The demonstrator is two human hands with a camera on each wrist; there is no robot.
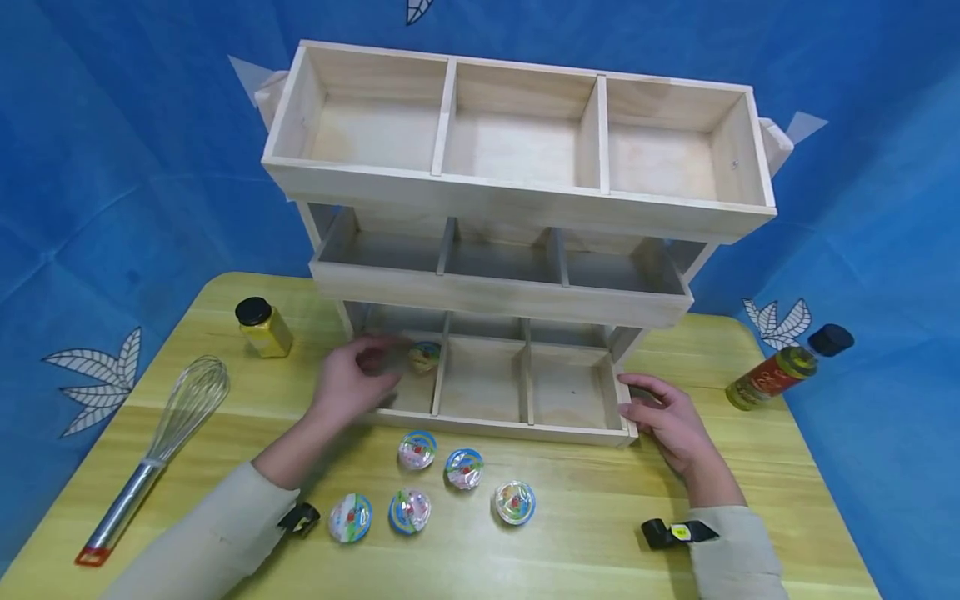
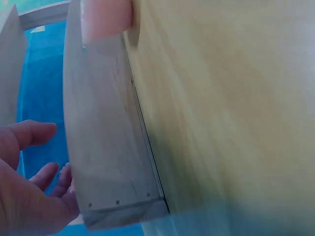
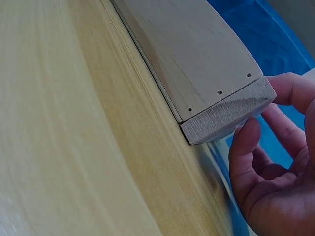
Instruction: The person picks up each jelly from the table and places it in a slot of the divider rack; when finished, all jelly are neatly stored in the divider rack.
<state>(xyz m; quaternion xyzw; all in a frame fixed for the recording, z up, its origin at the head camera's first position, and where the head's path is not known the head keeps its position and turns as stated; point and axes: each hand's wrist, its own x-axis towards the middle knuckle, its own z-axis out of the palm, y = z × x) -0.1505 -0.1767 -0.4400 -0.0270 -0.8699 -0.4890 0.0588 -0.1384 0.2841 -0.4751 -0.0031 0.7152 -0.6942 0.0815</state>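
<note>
A three-tier wooden shelf with divided compartments stands on the table. My left hand reaches into the bottom tier's left compartment, fingers bent and parted from the thumb. Nothing shows between them. Just right of it sits a small round snack cup with a printed lid. Several similar cups lie in front of the shelf, among them a blue-rimmed cup. At the bottom tier's right end, my right hand touches the outer side with its fingers; the right wrist view shows them beside the end board.
A whisk lies at the left. Behind it stands a yellow jar with a black lid. A dark-capped bottle stands at the right. Blue cloth hangs behind the wooden table.
</note>
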